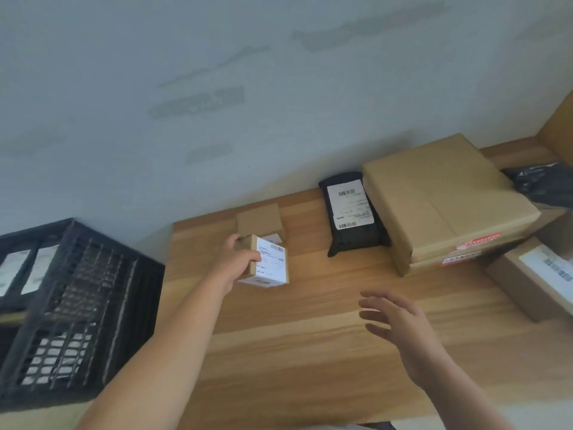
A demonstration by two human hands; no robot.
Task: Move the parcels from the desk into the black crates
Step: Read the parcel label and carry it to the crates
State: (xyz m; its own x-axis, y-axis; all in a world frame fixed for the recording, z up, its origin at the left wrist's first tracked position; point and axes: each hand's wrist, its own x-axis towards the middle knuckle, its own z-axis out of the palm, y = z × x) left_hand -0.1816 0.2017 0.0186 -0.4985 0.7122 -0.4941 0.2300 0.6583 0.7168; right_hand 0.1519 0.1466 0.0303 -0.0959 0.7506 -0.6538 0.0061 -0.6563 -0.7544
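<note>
My left hand [237,262] grips a small cardboard parcel with a white label [269,263], tilted just above the wooden desk [310,336]. Behind it sits another small brown box [259,221]. A black padded parcel with a white label [352,212] lies further right, next to a large brown carton [440,197] stacked on another box. My right hand [393,321] hovers over the desk with fingers spread, holding nothing. The black crates [77,305] stand left of the desk, stacked; the top one holds labelled parcels.
A labelled brown box [539,277] lies at the desk's right edge. A black plastic bag [539,184] sits behind the large carton. A pale wall runs along the back of the desk. A wooden side panel [558,119] rises at the far right.
</note>
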